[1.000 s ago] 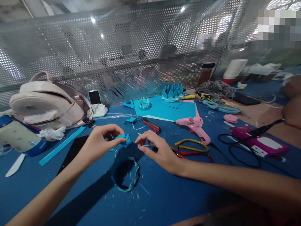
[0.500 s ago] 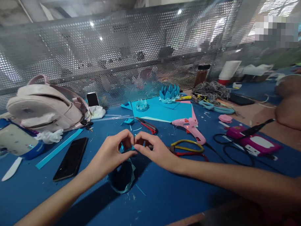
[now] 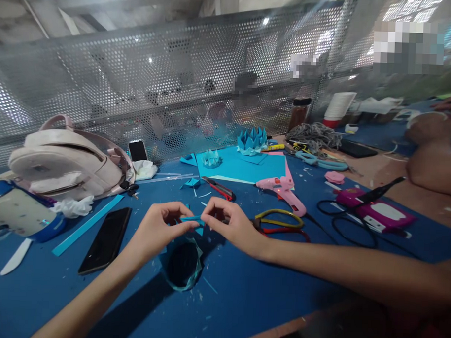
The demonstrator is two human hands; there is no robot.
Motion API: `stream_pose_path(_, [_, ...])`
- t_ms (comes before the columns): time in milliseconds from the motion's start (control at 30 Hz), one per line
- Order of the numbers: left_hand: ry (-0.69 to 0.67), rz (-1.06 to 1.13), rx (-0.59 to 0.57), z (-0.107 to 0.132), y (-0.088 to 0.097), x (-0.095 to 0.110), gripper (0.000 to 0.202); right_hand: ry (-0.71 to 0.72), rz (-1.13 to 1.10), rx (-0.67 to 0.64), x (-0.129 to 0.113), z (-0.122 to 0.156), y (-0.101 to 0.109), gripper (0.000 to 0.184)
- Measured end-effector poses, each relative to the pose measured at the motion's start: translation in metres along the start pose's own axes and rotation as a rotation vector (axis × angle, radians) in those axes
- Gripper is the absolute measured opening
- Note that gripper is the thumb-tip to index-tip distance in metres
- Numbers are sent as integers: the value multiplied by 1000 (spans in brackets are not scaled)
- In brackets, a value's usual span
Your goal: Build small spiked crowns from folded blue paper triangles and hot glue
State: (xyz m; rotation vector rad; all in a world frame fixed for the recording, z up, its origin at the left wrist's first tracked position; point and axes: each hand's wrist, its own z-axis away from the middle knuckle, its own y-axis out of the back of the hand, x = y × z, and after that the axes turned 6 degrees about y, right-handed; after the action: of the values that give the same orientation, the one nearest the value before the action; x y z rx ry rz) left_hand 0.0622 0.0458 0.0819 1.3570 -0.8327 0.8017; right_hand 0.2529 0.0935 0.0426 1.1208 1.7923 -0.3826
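My left hand pinches a small folded blue paper piece between thumb and fingers. From the other side, my right hand closes its fingertips on the right end of that same piece. Just below the hands, a blue folded-paper ring with a zigzag rim stands on the table. Beyond them lie a red utility knife and a small blue paper scrap. Scissors with yellow and red handles rest right of my right hand, partly behind it.
A pink glue gun with its cord lies to the right, near a magenta power strip. Blue sheets bear a paper crown. On the left are a phone, a blue strip and a backpack. Another person's arm is at right.
My left fingers have opened out of their tighter curl, so the folded blue paper piece now shows between my hands. My hands stay close together above the ring.
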Motion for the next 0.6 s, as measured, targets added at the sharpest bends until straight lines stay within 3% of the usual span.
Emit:
stream_pose_path(200, [-22, 53, -22, 0, 1, -2, 18, 19, 58, -66, 0, 0, -1, 19])
stream_pose_path(333, [22, 112, -1, 6, 7, -1, 16, -23, 150, -144, -15, 4, 10, 14])
stream_pose_path(400, [39, 121, 26, 10, 12, -3, 17, -69, 261, -169, -26, 12, 26, 15])
stream_pose_path(500, [69, 111, 60, 14, 19, -10, 19, -94, 549, -181, -38, 33, 67, 34])
stream_pose_path(600, [84, 97, 83, 15, 24, -17, 20, -17, 987, 95, -35, 55, 117, 39])
